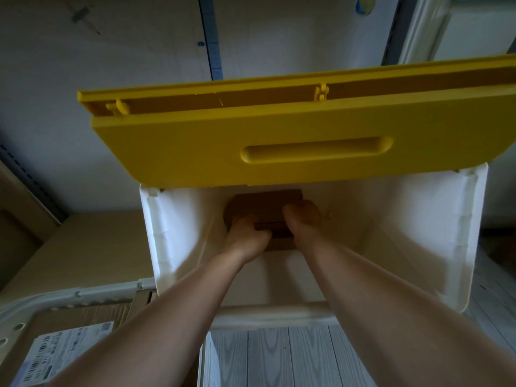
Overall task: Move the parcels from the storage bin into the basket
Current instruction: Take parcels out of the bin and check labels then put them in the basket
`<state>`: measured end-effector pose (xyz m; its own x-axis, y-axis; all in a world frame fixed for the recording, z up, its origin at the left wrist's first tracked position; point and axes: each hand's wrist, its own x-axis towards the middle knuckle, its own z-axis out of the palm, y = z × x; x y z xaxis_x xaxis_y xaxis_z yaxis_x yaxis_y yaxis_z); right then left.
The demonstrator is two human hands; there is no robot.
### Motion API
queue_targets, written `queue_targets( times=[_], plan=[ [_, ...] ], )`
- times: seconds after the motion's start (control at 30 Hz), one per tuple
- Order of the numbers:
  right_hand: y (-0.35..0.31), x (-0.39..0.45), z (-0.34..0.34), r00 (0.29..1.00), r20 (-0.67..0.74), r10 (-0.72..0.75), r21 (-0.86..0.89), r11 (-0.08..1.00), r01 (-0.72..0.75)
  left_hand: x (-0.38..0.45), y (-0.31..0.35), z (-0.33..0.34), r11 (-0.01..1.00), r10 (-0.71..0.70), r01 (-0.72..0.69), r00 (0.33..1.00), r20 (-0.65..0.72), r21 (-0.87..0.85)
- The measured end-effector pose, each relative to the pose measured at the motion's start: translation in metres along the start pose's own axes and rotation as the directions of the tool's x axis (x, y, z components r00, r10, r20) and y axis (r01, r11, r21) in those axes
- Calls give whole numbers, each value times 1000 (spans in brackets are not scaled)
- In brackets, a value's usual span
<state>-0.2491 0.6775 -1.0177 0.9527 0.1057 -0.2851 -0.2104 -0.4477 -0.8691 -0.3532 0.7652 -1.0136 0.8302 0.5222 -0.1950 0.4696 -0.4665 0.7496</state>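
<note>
— Reaching for another one? The basket at lower left already holds a labelled parcel.

— Yes, the pick-up step. Left hand curls round the brown cardboard parcel deep in the white storage bin; right hand cups its other side.

— Next?

— Lift it clear under the raised yellow lid — then swing left.

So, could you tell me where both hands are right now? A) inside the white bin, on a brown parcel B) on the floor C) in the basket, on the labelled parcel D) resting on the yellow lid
A: the left hand and right hand reach into the white bin, both on a brown parcel under the raised yellow lid.
</note>
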Motion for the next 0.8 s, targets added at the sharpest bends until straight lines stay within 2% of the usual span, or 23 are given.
queue_targets(
  times=[0.1,0.2,0.3,0.4,0.47,0.6,0.7,0.8],
  plan=[
    [3,1,-5,998,-65,-16,-59,998,12,1,0,0,1000,14,-14,1000,-13,22],
    [5,2,-13,993,-114,-28,-8,1000,27,-2,1,-3,995,54,-50,998,-39,86],
    [1,-11,-19,995,-102,-9,106,994,20,-4,2,-6,972,178,-160,979,-95,173],
    [-4,-21,-27,992,-97,80,316,948,-46,-10,2,-5,929,283,-248,954,-97,276],
    [-7,-33,-41,994,-47,103,403,912,-75,-17,4,-3,896,321,-282,945,-60,343],
    [-9,-63,-74,982,155,112,503,847,-176,-39,15,-6,842,387,-332,921,-47,425],
    [-12,-92,-102,975,202,92,516,836,-186,-66,28,-13,691,480,-360,877,-26,627],
    [-11,-127,-127,971,236,31,492,858,-147,-88,38,-21,594,504,-410,860,77,692]
  ],
)
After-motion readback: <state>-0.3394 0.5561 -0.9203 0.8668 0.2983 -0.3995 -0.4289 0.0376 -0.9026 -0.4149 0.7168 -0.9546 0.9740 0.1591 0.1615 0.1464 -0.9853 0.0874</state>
